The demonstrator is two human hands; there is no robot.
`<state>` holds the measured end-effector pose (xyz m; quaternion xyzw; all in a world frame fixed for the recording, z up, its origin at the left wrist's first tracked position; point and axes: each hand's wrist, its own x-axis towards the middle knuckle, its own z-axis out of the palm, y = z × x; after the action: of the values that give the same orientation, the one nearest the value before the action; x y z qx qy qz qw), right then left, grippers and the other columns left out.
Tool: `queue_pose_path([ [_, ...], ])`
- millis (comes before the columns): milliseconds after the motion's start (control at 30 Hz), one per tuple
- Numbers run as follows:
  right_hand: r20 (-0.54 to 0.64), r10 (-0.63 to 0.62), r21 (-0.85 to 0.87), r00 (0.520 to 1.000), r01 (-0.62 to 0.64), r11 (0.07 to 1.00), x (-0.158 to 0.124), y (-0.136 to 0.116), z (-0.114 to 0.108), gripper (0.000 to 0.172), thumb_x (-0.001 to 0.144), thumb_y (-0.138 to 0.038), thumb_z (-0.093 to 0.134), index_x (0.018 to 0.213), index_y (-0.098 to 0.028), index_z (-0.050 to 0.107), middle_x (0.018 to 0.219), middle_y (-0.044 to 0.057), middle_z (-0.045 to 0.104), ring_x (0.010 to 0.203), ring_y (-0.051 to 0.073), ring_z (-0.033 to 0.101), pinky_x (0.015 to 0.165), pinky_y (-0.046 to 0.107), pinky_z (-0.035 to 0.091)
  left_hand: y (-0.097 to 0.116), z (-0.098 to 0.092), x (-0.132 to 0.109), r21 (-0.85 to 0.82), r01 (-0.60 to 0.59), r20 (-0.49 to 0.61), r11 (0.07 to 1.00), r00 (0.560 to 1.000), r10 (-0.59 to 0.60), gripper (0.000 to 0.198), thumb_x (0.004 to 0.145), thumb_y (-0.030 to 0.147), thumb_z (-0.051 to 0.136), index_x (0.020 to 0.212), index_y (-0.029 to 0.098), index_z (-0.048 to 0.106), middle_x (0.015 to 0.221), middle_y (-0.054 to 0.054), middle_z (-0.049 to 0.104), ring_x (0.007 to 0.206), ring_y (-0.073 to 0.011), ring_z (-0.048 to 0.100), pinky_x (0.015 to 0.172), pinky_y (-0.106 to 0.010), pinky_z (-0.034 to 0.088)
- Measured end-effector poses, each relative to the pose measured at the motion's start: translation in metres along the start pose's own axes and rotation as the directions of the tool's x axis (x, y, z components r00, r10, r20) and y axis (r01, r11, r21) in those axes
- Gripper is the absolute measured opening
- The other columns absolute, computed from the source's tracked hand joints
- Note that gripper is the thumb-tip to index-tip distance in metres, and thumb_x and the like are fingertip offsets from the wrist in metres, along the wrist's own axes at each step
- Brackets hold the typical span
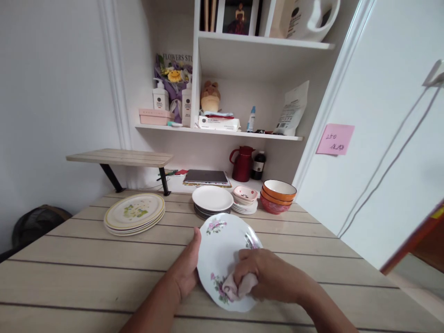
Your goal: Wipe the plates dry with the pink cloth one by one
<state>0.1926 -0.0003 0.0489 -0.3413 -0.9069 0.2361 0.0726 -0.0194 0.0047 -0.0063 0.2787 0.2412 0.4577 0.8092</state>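
Evidently, the left hand (187, 273) is steadying the plate (225, 249) from its left side, the thumb (197, 237) lying along the rim and the other fingers disappearing behind, so how far they are spreading I cannot tell. That edge grip is probably leaving the flowered face free for the right hand (268, 273), whose fingers are curling closely around a bunched cloth (239, 286) and pressing it to the lower part of the face. Bunching likely is giving them a thicker pad to push with.

The plate is facing up near the front middle of the table (104, 275), apparently tilting toward the person; whether its underside is touching the wood I cannot tell. Behind it, white plates (212, 199), small dishes (245, 208) and bowls (279, 192) are standing in stacks, with oval plates (135, 212) sitting to the left, perhaps sorted by shape and keeping elbow room.
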Motion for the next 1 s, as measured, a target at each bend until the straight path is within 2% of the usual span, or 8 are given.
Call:
queue_pose_path([
  [100, -0.042, -0.018, 0.031, 0.999, 0.019, 0.999, 0.009, -0.008, 0.01, 0.038, 0.065, -0.007, 0.061, 0.091, -0.033, 0.072, 0.09, -0.004, 0.061, 0.074, 0.011, 0.057, 0.068, 0.019, 0.038, 0.0, 0.001, 0.001, -0.001, -0.001, 0.016, 1.0, 1.0, 0.001, 0.077, 0.083, 0.068, 0.037, 0.136, 0.013, 0.046, 0.121, -0.016, 0.064, 0.117, -0.0303, 0.057, 0.104, -0.042, 0.036],
  [200, -0.202, 0.006, -0.041, 0.979, -0.014, 0.999, 0.023, -0.015, 0.021, 0.04, 0.067, -0.009, 0.061, 0.098, -0.034, 0.07, 0.091, -0.002, 0.058, 0.079, 0.013, 0.057, 0.071, 0.022, 0.038, -0.001, 0.003, 0.001, -0.004, -0.008, 0.025, 1.0, 1.0, 0.008, 0.074, 0.084, 0.066, 0.034, 0.135, 0.014, 0.047, 0.122, -0.015, 0.064, 0.116, -0.0297, 0.058, 0.102, -0.042, 0.037],
  [400, -0.486, 0.109, -0.152, 0.867, -0.206, 0.967, 0.044, -0.008, 0.025, 0.04, 0.079, -0.021, 0.057, 0.114, -0.04, 0.063, 0.093, 0.001, 0.055, 0.079, 0.016, 0.057, 0.067, 0.024, 0.037, -0.001, 0.005, -0.001, 0.022, -0.035, -0.032, 0.999, 0.999, 0.036, 0.074, 0.083, 0.066, 0.039, 0.136, 0.015, 0.045, 0.121, -0.015, 0.065, 0.114, -0.0297, 0.059, 0.101, -0.041, 0.038],
  [533, -0.586, 0.209, -0.174, 0.783, -0.374, 0.911, 0.043, 0.013, 0.015, 0.047, 0.078, -0.021, 0.058, 0.12, -0.043, 0.058, 0.094, 0.0, 0.053, 0.073, 0.015, 0.057, 0.06, 0.024, 0.033, 0.001, 0.007, -0.004, 0.022, -0.016, -0.004, 1.0, 1.0, 0.016, 0.075, 0.082, 0.067, 0.04, 0.138, 0.018, 0.043, 0.124, -0.015, 0.063, 0.114, -0.0311, 0.058, 0.103, -0.043, 0.035],
  [667, -0.632, 0.266, -0.165, 0.728, -0.461, 0.872, 0.032, 0.031, 0.006, 0.04, 0.079, -0.023, 0.057, 0.115, -0.041, 0.06, 0.096, 0.0, 0.055, 0.07, 0.014, 0.056, 0.056, 0.024, 0.029, 0.001, 0.004, -0.003, 0.031, 0.012, -0.034, 0.999, 0.999, -0.011, 0.079, 0.08, 0.07, 0.038, 0.139, 0.017, 0.042, 0.123, -0.015, 0.064, 0.114, -0.0313, 0.058, 0.105, -0.044, 0.033],
  [800, -0.582, 0.299, -0.156, 0.757, -0.464, 0.872, 0.02, 0.038, 0.0, 0.033, 0.076, -0.019, 0.055, 0.103, -0.036, 0.064, 0.091, -0.001, 0.057, 0.071, 0.015, 0.056, 0.055, 0.024, 0.027, 0.002, 0.0, -0.001, 0.027, 0.004, -0.073, 1.0, 0.997, -0.002, 0.081, 0.081, 0.071, 0.035, 0.137, 0.014, 0.045, 0.122, -0.015, 0.064, 0.117, -0.0305, 0.057, 0.107, -0.043, 0.031],
  [900, -0.494, 0.261, -0.17, 0.829, -0.387, 0.906, 0.013, 0.036, 0.001, 0.032, 0.072, -0.015, 0.055, 0.097, -0.033, 0.065, 0.089, -0.001, 0.059, 0.071, 0.014, 0.056, 0.058, 0.024, 0.028, 0.003, 0.0, -0.001, 0.019, -0.016, -0.08, 1.0, 0.997, 0.018, 0.079, 0.082, 0.07, 0.035, 0.136, 0.014, 0.046, 0.124, -0.014, 0.063, 0.12, -0.0301, 0.054, 0.107, -0.042, 0.03],
  [1000, -0.397, 0.135, -0.194, 0.908, -0.227, 0.954, 0.009, 0.028, 0.003, 0.028, 0.07, -0.013, 0.054, 0.089, -0.03, 0.065, 0.087, -0.002, 0.061, 0.075, 0.014, 0.056, 0.062, 0.024, 0.03, 0.003, 0.003, -0.003, -0.005, -0.027, -0.04, 1.0, 0.999, 0.027, 0.078, 0.082, 0.07, 0.033, 0.137, 0.015, 0.045, 0.127, -0.014, 0.061, 0.123, -0.0299, 0.052, 0.108, -0.042, 0.029],
])
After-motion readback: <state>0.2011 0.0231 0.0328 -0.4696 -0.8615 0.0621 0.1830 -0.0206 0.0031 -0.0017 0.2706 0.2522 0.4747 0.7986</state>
